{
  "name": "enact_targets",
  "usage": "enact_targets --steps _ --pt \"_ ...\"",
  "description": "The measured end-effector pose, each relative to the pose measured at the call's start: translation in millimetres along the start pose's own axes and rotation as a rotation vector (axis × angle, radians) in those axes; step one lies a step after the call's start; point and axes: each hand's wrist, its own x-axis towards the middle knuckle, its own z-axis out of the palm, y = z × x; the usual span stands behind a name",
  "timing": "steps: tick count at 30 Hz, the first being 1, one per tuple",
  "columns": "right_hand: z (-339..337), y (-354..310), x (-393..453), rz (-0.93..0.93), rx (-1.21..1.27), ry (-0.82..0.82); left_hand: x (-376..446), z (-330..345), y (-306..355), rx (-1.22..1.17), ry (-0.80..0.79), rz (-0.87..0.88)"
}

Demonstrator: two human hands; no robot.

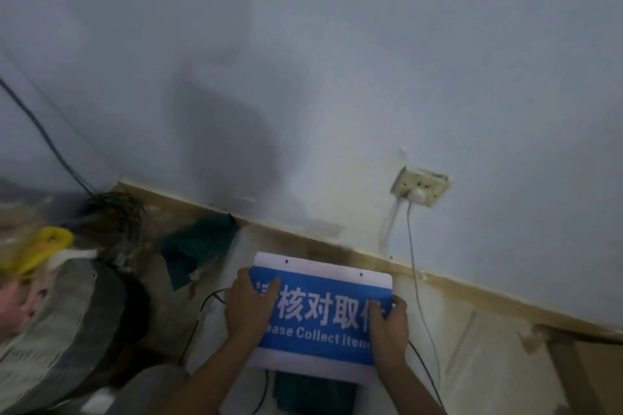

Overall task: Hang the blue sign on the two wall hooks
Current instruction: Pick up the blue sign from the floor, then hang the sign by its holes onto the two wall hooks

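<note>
The left hand [248, 308] grips the left edge of the blue sign [320, 315], its thumb laid across the printed face and its fingers curled behind the board. The right hand [389, 330] clasps the right edge the same way, thumb on the front and fingers wrapped round the side. Both hands are closed on the sign and hold it face up, low in the view, in front of the person.

The sign is a blue panel with white margins at top and bottom, white Chinese characters and a line of English reading partly "Collect Item". Two small holes [287, 261] sit in its white top margin, one toward each end. The sign is well below the open stretch of the pale wall [337, 61], and no hooks can be made out on it.

Behind the sign, a wooden strip [472, 293] runs along the foot of the wall. A wall socket [421, 187] sits above it to the right, with a white plug and cables [413, 246] hanging down. A dark green cloth [197, 244] lies to the left, and beyond it a yellow object [40, 246] on a grey bundle [67, 330], both blurred.
</note>
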Motion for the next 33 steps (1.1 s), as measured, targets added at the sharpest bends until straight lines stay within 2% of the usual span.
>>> enact_targets --steps 5,10,15,20,27,33 --pt "-104 -184 -87 -0.122 0.169 0.067 -65 -131 184 -0.297 -0.067 -0.013" --pt "-213 -358 -175 -0.323 0.218 0.165 -147 -258 375 -0.400 0.047 0.111" --pt "-322 -518 -253 -0.571 0.228 0.336 -205 -351 539 -0.439 0.091 0.345" --pt "-414 -653 -306 -0.811 0.274 0.349 -234 -421 670 -0.448 0.138 0.658" --pt "-462 -805 -338 -1.047 0.372 0.460 -230 -489 831 -0.574 0.146 0.957" --pt "-473 -880 -347 -1.136 0.385 0.513 -209 -527 918 -0.554 0.155 1.044"
